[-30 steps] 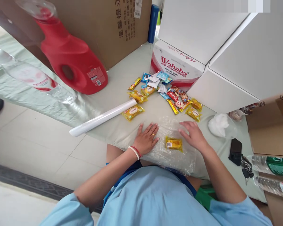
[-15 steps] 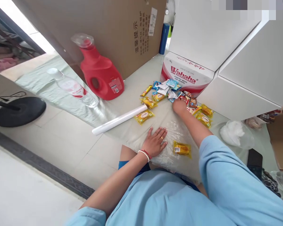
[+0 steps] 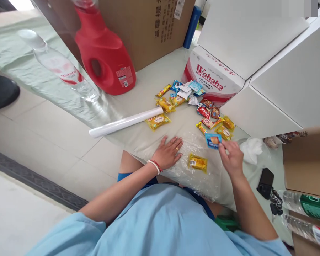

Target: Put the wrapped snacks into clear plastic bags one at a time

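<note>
Head view: a blue snack packet (image 3: 212,140) is pinched by one edge between the thumb and fingertips of the right hand (image 3: 232,159) and held just above the clear plastic sheet (image 3: 200,177) spread on the table (image 3: 149,76). The left hand (image 3: 167,153) is laid flat, fingers spread, on the sheet's left side, gripping nothing. A yellow snack packet (image 3: 198,162) lies on the sheet between the two hands. The blue packet is judged light, thin and crinkly, its foil likely slippery and its contents perhaps crushable, so a sealed edge is the better place to be held. The sheet looks limp and clingy and is best pinned flat. Beyond it lie a pile of mixed snack packets (image 3: 200,106), a white film roll (image 3: 125,122) and a red detergent jug (image 3: 102,58).
</note>
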The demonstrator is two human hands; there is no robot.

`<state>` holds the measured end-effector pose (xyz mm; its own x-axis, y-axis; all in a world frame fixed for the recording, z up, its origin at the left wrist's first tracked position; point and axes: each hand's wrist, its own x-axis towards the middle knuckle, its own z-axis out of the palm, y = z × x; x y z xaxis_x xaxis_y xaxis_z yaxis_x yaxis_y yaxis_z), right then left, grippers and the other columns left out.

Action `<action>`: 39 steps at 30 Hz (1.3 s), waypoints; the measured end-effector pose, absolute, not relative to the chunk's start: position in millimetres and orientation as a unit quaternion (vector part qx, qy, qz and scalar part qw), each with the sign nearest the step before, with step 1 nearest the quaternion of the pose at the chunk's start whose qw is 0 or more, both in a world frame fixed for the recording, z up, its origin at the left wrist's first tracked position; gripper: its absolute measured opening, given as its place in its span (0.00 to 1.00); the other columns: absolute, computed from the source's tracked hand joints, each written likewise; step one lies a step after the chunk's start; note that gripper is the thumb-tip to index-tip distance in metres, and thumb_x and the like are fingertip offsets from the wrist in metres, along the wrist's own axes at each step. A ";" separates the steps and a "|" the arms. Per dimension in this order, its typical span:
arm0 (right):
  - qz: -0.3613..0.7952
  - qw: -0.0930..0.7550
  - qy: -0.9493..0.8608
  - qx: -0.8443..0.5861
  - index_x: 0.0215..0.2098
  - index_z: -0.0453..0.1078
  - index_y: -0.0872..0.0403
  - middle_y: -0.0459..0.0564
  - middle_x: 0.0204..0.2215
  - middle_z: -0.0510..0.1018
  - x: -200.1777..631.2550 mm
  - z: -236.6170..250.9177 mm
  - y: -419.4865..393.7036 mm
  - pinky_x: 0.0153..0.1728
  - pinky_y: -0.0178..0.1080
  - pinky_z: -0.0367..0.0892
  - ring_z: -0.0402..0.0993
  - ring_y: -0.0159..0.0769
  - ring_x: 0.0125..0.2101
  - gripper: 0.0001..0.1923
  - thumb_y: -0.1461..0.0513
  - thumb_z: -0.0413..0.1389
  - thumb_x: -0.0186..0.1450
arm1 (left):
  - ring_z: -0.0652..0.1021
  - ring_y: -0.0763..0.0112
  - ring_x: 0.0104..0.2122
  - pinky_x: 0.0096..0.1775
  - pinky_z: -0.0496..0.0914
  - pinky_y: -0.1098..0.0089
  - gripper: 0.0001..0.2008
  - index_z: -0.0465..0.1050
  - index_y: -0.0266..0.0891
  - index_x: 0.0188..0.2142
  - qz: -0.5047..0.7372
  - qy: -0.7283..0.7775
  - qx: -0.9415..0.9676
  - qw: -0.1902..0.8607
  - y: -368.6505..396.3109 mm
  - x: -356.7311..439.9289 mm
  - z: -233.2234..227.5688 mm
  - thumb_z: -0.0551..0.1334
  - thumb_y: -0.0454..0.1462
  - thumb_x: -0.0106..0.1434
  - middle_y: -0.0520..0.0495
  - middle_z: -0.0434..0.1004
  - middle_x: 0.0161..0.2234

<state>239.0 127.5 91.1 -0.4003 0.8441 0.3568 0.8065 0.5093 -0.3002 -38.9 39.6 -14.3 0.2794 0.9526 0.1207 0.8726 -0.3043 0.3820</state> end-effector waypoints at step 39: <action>0.137 -0.070 -0.795 -0.587 0.67 0.59 0.49 0.56 0.56 0.73 208.9 71.4 72.1 0.42 0.40 0.67 0.77 0.46 0.47 0.30 0.58 0.58 0.69 | 0.59 0.56 0.72 0.70 0.41 0.41 0.29 0.57 0.43 0.72 0.137 0.591 0.790 0.093 38.7 -36.1 -18.3 0.47 0.49 0.76 0.43 0.57 0.72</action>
